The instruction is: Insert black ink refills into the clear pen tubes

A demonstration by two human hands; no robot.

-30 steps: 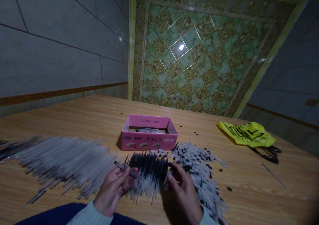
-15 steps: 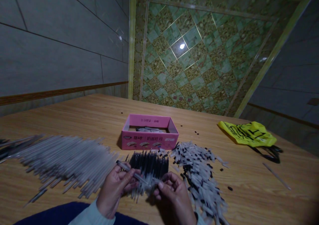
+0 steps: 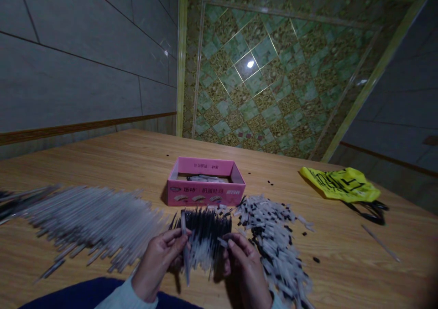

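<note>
My left hand [image 3: 160, 256] pinches a slim clear pen [image 3: 185, 265] between thumb and fingers; the pen stands nearly upright in the view. Between the thumb and forefinger of my right hand [image 3: 244, 259] is a small translucent pen cap [image 3: 222, 242]. Pen and cap are apart. Behind and between the hands lies a row of dark-tipped pen refills [image 3: 208, 224] with pale lower ends. Many clear pen barrels [image 3: 96, 218] are spread left of my left hand. A heap of translucent caps and small black plugs [image 3: 280, 249] lies right of my right hand.
An open pink box [image 3: 206, 196] holding some pens [image 3: 205, 178] stands behind the refills. Farther right on the wooden table [image 3: 342, 245] are a yellow bag [image 3: 342, 184] with black straps and a lone thin stick [image 3: 379, 242]. Dark pens [image 3: 17, 202] lie at the far left.
The pen in my left hand has swung from a slant to nearly upright. My right hand has moved slightly right, away from it, with the cap between its fingers.
</note>
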